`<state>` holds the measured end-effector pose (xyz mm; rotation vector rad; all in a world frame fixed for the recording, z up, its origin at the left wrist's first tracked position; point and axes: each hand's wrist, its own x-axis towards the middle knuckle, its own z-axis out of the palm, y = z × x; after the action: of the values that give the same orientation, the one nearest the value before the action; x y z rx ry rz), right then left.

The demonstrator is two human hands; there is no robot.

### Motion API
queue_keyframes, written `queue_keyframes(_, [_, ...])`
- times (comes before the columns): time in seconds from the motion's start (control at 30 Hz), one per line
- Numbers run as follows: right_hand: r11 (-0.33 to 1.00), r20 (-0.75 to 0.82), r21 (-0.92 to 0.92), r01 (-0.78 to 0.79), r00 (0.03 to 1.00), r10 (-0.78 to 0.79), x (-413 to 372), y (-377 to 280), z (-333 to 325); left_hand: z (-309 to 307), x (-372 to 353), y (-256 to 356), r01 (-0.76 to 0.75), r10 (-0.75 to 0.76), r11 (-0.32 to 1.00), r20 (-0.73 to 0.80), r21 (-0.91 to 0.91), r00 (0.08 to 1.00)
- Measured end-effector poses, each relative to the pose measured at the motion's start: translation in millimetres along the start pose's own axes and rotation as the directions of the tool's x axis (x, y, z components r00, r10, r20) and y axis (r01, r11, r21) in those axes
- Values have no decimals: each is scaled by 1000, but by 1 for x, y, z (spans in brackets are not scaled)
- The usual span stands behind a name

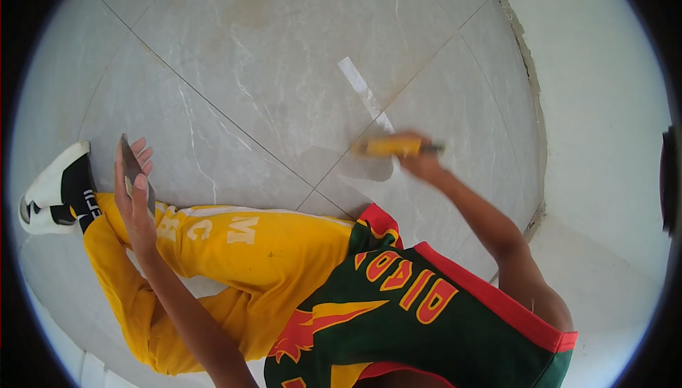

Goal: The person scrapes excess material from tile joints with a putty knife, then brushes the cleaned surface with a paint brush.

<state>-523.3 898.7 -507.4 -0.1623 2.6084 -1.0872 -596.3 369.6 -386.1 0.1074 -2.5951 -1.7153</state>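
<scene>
Head view: the right hand (418,162) grips a yellow-handled tool (391,147), long axis left to right, on the grey marble floor (284,47); a white strip (362,88) runs far from it. Far left, the left hand (135,200) clasps a flat grey blade (128,164).

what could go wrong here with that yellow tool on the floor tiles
1. The right hand works the yellow-handled tool low against the glossy tile, and both look motion-blurred. A slip could scratch the tile or skin the knuckles.
2. The bare left hand pinches a thin grey piece by its edge above the yellow trouser leg. If the grip loosens, it may cut fingers or drop onto the leg.
</scene>
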Motion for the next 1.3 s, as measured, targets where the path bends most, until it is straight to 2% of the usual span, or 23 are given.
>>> queue_keyframes(0.03, [878,-157,-476,36,980,-125,32,5,-13,3,0,1,8,-8,1000,24,-17,1000])
queue_keyframes(0.07, [935,-260,-346,-74,965,-20,62,0,-31,9,0,2,20,-19,1000,55,-15,998])
queue_keyframes(0.13, [965,-297,-219,-144,952,75,111,-20,-64,15,2,6,25,-25,1000,70,-7,997])
queue_keyframes(0.23, [979,-134,-195,-51,991,25,86,-37,-81,3,-8,3,11,-16,997,68,71,998])
queue_keyframes(0.3, [986,148,-130,-104,981,123,38,-28,-87,-9,-11,-1,12,-11,1000,-22,29,1000])
queue_keyframes(0.4, [939,330,-327,-103,919,216,21,-8,-95,-7,-6,-3,0,-1,1000,-61,-24,998])
queue_keyframes(0.43, [906,159,-406,-122,966,201,33,6,-92,0,-1,-2,-6,4,999,-36,-42,999])
queue_keyframes(0.47, [903,114,-419,-91,982,152,60,14,-95,10,4,4,-9,9,1000,30,-1,999])
queue_keyframes(0.5, [955,-66,-294,-43,997,25,89,7,-97,23,7,13,-19,16,999,88,36,996])
queue_keyframes(0.53, [931,-180,-365,15,980,-87,119,6,-101,33,9,21,-36,26,997,146,67,989])
queue_keyframes(0.6, [982,-234,-190,-11,972,-35,155,-15,-113,39,17,34,-114,74,982,256,148,964])
queue_keyframes(0.7, [910,-333,-412,-47,937,-102,116,-13,-118,3,28,41,-176,135,966,214,188,968])
queue_keyframes(0.73, [814,-395,-580,-41,888,-237,90,-14,-120,-18,33,35,-181,149,965,170,188,974])
queue_keyframes(0.77, [891,-516,-423,-164,852,-88,57,-4,-118,-45,40,20,-153,139,970,82,188,987])
queue_keyframes(0.8, [947,-598,-273,-170,801,-28,25,11,-119,-72,47,5,-125,127,973,2,192,992])
queue_keyframes(0.9, [775,-788,-161,-611,552,272,-12,28,-98,-119,61,-9,-41,66,993,-233,111,970])
queue_keyframes(0.97, [581,-827,-139,-802,417,377,6,70,-55,-122,68,19,-44,93,961,-173,273,981])
queue_keyframes(1.0, [628,-817,-50,-777,393,422,47,46,-41,-123,69,33,-47,105,935,-148,351,983])
queue_keyframes(1.03, [716,-861,-120,-687,431,270,95,51,-25,-122,72,44,-70,124,921,-117,383,985])
queue_keyframes(1.07, [823,-859,-47,-567,444,256,147,30,-22,-123,73,54,-95,145,905,-90,414,985])
queue_keyframes(1.13, [883,-847,179,-435,388,363,247,-18,-33,-129,70,65,-129,160,894,-37,429,986])
queue_keyframes(1.2, [863,-709,310,-398,509,489,299,-42,-66,-140,64,73,-148,163,904,-3,401,987])
queue_keyframes(1.3, [893,-725,280,-354,532,438,299,-61,-116,-169,23,57,-6,10,999,-90,50,996])
